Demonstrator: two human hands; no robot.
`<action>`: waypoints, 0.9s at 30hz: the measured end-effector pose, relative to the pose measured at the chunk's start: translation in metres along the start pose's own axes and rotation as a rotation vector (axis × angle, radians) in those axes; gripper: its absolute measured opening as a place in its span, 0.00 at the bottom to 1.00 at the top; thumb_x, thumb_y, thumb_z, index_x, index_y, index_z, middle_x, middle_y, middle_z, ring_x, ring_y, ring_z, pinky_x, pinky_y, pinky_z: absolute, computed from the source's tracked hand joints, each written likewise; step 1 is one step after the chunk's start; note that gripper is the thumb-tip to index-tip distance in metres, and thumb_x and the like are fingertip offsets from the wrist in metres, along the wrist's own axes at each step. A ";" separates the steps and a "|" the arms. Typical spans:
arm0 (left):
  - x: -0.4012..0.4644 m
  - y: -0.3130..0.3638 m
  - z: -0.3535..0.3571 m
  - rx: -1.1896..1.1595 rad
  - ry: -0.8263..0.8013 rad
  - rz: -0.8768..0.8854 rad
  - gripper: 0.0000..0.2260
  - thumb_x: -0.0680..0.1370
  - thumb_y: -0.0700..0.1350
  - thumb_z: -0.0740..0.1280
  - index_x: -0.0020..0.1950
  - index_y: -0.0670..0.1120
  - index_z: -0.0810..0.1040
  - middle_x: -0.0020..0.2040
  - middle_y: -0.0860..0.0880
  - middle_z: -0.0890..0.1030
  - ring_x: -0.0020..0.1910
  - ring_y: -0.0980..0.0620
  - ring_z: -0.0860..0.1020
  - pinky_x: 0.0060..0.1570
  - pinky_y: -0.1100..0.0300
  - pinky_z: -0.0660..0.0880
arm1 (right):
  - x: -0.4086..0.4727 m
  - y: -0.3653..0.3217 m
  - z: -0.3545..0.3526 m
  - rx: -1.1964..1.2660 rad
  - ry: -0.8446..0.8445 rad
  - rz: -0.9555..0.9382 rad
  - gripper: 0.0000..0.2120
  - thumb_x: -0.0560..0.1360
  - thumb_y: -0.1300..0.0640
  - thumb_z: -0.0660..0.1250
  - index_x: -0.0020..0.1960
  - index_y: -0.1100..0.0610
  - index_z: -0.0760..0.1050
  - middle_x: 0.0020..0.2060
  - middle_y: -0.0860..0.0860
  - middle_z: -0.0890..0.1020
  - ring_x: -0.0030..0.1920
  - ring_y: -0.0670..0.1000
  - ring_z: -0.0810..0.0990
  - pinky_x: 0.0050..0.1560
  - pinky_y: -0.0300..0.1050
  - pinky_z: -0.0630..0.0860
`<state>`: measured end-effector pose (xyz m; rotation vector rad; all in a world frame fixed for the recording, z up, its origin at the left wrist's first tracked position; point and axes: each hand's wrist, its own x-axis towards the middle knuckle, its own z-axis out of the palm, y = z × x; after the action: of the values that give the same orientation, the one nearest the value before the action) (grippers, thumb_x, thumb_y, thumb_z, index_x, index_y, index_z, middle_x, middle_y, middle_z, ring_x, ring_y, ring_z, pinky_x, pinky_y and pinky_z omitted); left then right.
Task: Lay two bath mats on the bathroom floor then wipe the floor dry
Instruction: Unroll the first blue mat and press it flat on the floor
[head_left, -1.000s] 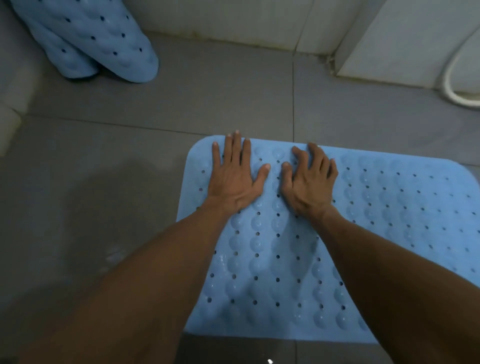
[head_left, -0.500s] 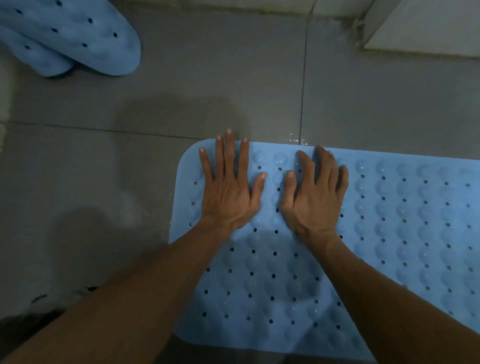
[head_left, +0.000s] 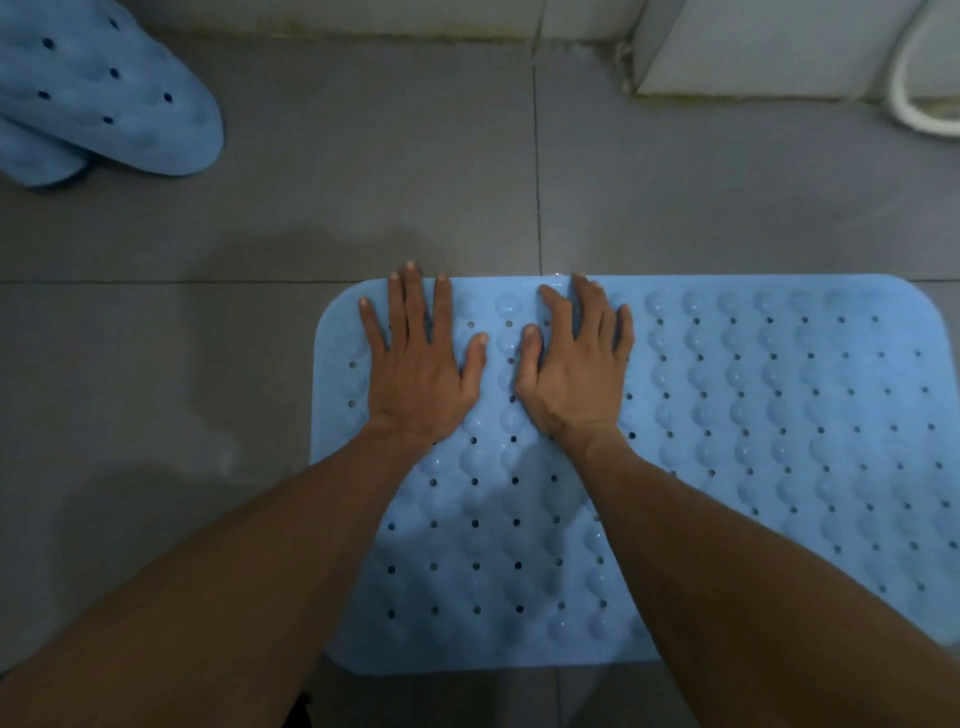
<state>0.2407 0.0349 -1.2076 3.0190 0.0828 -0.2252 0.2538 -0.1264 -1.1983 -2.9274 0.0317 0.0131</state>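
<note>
Blue second mat (head_left: 98, 88) cut off | flat mat (head_left: 753, 441) partly under arms

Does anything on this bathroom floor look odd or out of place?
Yes. The second blue mat at the far left is not laid out; it sits bunched and curled over itself. The flat mat lies smooth under the left hand and right hand. Darker patches on the floor look like damp.
</note>
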 end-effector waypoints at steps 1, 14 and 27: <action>0.000 0.000 0.001 0.012 0.006 -0.001 0.34 0.80 0.63 0.43 0.80 0.44 0.43 0.79 0.38 0.43 0.79 0.41 0.42 0.74 0.36 0.43 | 0.000 0.000 0.001 0.002 -0.002 -0.003 0.24 0.81 0.44 0.53 0.75 0.50 0.66 0.78 0.55 0.62 0.79 0.54 0.56 0.78 0.60 0.47; -0.003 0.000 0.005 0.034 0.041 -0.020 0.33 0.80 0.64 0.40 0.80 0.47 0.44 0.80 0.43 0.43 0.79 0.46 0.42 0.75 0.40 0.40 | -0.001 0.009 0.008 0.135 0.049 -0.042 0.25 0.82 0.46 0.48 0.76 0.52 0.65 0.78 0.56 0.61 0.79 0.55 0.55 0.79 0.60 0.44; -0.030 0.156 -0.005 0.011 -0.003 -0.023 0.35 0.80 0.62 0.41 0.79 0.41 0.45 0.79 0.40 0.44 0.79 0.42 0.43 0.76 0.45 0.38 | -0.004 0.198 -0.058 0.125 -0.084 -0.165 0.29 0.83 0.47 0.48 0.80 0.58 0.56 0.81 0.55 0.52 0.81 0.54 0.47 0.79 0.54 0.39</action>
<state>0.2215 -0.1211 -1.1813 3.0303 0.1161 -0.2325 0.2459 -0.3325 -1.1832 -2.7920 -0.2140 0.1043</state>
